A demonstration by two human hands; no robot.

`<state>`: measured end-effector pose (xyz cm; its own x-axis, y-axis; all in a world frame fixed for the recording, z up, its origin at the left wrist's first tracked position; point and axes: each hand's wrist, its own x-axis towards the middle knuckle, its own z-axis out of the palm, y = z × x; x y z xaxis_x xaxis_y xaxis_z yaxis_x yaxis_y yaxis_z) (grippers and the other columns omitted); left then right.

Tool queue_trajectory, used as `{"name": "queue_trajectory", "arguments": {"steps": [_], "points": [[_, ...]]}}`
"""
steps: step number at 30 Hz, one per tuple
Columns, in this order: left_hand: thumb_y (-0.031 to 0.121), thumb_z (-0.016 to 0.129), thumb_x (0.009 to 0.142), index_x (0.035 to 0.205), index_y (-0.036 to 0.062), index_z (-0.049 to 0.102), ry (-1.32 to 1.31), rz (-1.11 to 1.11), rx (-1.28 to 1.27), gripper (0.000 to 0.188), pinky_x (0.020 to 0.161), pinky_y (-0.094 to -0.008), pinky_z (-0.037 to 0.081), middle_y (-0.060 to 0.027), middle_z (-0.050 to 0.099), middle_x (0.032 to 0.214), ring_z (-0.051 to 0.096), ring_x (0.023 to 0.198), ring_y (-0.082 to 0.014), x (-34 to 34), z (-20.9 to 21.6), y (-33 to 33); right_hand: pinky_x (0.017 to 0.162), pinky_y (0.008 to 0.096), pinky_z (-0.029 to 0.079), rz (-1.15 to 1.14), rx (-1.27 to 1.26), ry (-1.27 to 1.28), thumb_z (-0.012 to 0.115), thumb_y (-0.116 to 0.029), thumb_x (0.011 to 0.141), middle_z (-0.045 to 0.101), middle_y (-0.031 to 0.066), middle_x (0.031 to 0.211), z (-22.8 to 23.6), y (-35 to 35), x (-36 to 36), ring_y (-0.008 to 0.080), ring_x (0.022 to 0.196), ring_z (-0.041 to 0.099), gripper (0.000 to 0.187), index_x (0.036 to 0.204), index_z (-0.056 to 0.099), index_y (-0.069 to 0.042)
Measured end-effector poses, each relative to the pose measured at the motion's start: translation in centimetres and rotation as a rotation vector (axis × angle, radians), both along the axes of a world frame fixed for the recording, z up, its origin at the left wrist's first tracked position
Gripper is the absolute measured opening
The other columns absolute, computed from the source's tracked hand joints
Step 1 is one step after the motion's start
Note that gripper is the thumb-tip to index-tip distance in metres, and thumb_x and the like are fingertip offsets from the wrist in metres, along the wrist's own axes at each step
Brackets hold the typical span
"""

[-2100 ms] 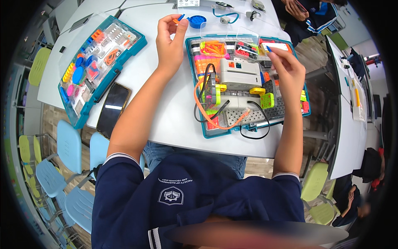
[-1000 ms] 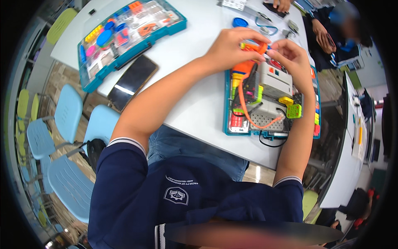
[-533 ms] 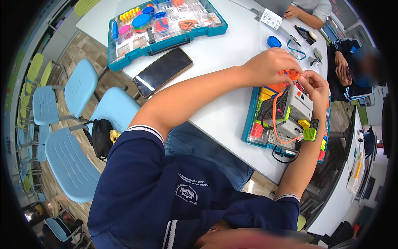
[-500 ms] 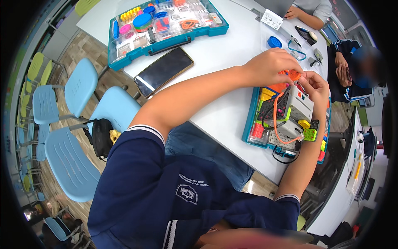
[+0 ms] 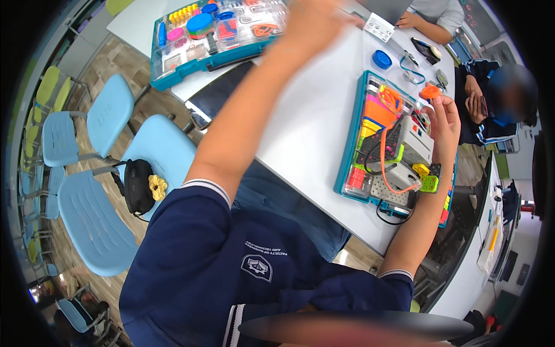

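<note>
Pinching right hand [image 5: 446, 120]: fingertips clamped on orange wheel [image 5: 429, 92].
Left hand [image 5: 315, 24]: blurred, grip unclear, near the parts case [image 5: 199, 65], well left of the wheel.

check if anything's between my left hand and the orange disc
In this view, the blue wheel lies between your left hand and the orange disc in your right hand; it looks low, so probably no obstacle.
</note>
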<state>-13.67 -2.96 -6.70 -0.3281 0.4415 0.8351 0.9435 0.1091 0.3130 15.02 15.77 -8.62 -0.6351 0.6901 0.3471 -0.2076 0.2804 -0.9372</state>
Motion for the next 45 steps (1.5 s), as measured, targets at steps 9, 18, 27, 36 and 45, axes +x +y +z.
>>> {"name": "queue_trajectory", "arguments": {"steps": [9, 18, 27, 36, 45], "points": [[0.035, 0.074, 0.087, 0.127, -0.0051, 0.053, -0.276, 0.75, -0.703, 0.06, 0.083, -0.0514, 0.058, -0.0278, 0.072, 0.114, 0.072, 0.105, -0.0422, -10.5, -3.8, -8.7, 0.091, 0.0367, 0.054, 0.11, -0.35, 0.142, 0.062, -0.013, 0.102, 0.069, 0.0224, 0.12, -0.1, 1.4, 0.7, 0.0338, 0.11, 0.069, 0.016, 0.11, 0.059, 0.0], [0.019, 0.068, 0.084, 0.123, -0.0023, 0.059, -0.212, 0.829, -0.713, 0.045, 0.084, -0.0526, 0.058, -0.0242, 0.074, 0.106, 0.073, 0.101, -0.0423, -10.5, -3.4, -7.8, 0.09, 0.0375, 0.054, 0.006, -0.362, 0.164, 0.057, -0.01, 0.102, 0.069, 0.0225, 0.118, 0.4, 1.0, 0.8, 0.0317, 0.105, 0.069, 0.023, 0.123, 0.057, 0.0], [0.021, 0.08, 0.077, 0.13, -0.003, 0.053, -0.13, 0.685, -0.414, 0.064, 0.087, -0.0462, 0.058, -0.0255, 0.073, 0.107, 0.073, 0.101, -0.0404, -7.2, -0.2, -7.3, 0.079, 0.0289, 0.048, -0.08, -0.469, 0.306, 0.053, -0.012, 0.104, 0.059, 0.0161, 0.107, 1.6, 2.8, 3.3, 0.0164, 0.087, 0.057, 0.027, 0.125, 0.055, 0.005], [0.015, 0.088, 0.077, 0.152, 0.0046, 0.031, -0.227, -0.822, -0.315, 0.095, 0.091, -0.0381, 0.055, -0.017, 0.07, 0.11, 0.069, 0.101, -0.0261, 8.3, 4.3, 6.0, 0.076, 0.0298, 0.053, -0.264, -0.257, 0.314, 0.046, -0.007, 0.105, 0.063, 0.0152, 0.106, 1.2, 0.4, 7.7, 0.0169, 0.08, 0.061, 0.023, 0.124, 0.058, -0.001], [0.037, 0.094, 0.071, 0.154, 0.0043, 0.037, -0.294, -0.944, -0.357, 0.106, 0.098, -0.0438, 0.054, -0.02, 0.07, 0.123, 0.07, 0.113, -0.0298, 9.3, -0.4, 10.2, 0.075, 0.0267, 0.044, -0.391, 0.253, -0.08, 0.051, -0.013, 0.105, 0.057, 0.0024, 0.095, 0.3, -1.3, 6.4, 0.0123, 0.079, 0.052, 0.022, 0.116, 0.069, -0.004]]}}
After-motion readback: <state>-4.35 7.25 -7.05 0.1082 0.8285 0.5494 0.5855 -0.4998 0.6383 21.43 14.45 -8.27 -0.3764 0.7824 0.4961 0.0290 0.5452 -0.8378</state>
